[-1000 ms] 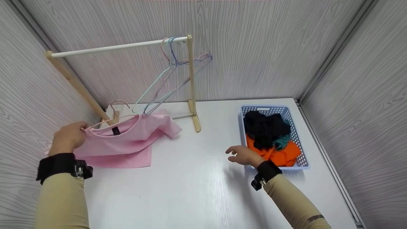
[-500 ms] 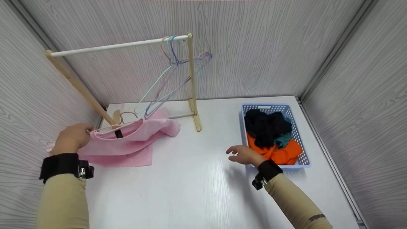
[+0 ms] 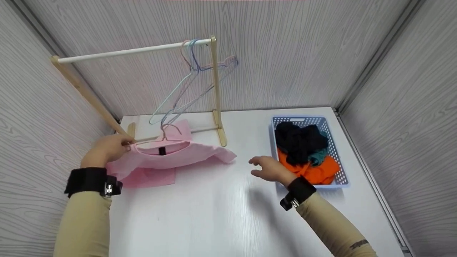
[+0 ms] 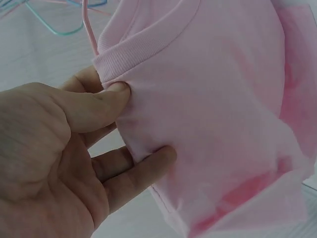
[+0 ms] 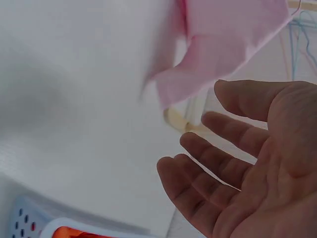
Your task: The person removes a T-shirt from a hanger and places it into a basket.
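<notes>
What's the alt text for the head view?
A person's left hand grips the shoulder of a pink shirt on a hanger, lifted partly off a white table. The right hand hovers open beside a blue basket of dark and orange clothes. Behind, a wooden rack carries spare hangers.

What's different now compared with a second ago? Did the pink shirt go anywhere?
Yes. The left hand, pinching the pink shirt at the shoulder by its collar on the pink hanger, has carried it rightward and lifted it, so a sleeve now reaches further across the table. The right hand stays open and empty beside the basket. Rack and spare hangers are unchanged.
</notes>
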Motion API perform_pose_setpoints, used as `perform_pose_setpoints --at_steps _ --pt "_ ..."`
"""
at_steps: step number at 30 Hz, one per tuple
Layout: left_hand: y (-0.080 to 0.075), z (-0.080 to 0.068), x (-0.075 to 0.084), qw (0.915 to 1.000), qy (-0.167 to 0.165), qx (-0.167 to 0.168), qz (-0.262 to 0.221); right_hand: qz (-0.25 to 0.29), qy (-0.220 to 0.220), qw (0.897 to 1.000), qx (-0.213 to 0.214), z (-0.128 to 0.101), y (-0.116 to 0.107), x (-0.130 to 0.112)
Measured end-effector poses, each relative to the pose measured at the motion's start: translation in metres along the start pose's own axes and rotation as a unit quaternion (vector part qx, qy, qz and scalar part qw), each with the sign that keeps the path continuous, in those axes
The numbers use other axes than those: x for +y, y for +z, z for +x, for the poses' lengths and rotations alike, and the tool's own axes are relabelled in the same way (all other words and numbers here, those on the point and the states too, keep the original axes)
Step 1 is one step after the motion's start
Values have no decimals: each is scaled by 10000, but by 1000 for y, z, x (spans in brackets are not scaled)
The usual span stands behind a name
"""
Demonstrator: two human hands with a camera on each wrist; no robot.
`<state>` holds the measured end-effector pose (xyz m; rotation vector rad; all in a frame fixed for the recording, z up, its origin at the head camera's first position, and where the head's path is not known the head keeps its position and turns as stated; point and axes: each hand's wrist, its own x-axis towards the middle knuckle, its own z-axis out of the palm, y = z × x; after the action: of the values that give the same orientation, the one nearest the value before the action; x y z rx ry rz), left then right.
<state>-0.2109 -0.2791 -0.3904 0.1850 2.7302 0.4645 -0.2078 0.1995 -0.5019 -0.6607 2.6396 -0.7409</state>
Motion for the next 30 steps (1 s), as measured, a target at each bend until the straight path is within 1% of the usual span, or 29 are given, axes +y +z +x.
perform_pose_setpoints --at_steps 3,6,7,10,11,13,15,17,18,20,22,24,27,30 --pt "3 15 26 9991 413 68 -40 -190 -207 9977 623 2 -14 -18" --pt "7 28 52 9963 825 184 -154 -367 -246 9907 1284 2 -26 -31" --pt "9 32 61 9948 970 234 -186 -434 -231 9870 1531 1 -29 -33" --pt "12 43 83 9907 1296 236 -350 -651 -143 9702 2328 0 -36 -35" --pt "12 46 89 9893 1380 201 -424 -709 -108 9640 2560 -1 -38 -35" --pt "13 50 100 9877 1424 58 -637 -743 -42 9543 2894 -3 -43 -33" --pt "13 53 107 9859 1436 -82 -853 -793 -32 9494 3038 -5 -48 -30" --pt "13 54 113 9841 1447 -186 -1017 -888 -89 9491 3020 -6 -54 -27" --pt "13 55 116 9831 1476 -225 -1061 -924 -119 9497 2989 -7 -57 -25" --pt "13 58 122 9823 1584 -231 -978 -1044 -166 9497 2948 -8 -61 -21" --pt "15 60 127 9826 1690 -133 -758 -1075 -218 9488 2963 -9 -64 -16" --pt "19 61 131 9827 1788 62 -479 -1034 -314 9436 3129 -9 -64 -12" --pt "27 60 136 9813 1874 318 -305 -1023 -496 9302 3490 -7 -61 -8" --pt "37 59 144 9760 2057 588 -407 -1107 -620 9156 3816 -4 -57 -6"
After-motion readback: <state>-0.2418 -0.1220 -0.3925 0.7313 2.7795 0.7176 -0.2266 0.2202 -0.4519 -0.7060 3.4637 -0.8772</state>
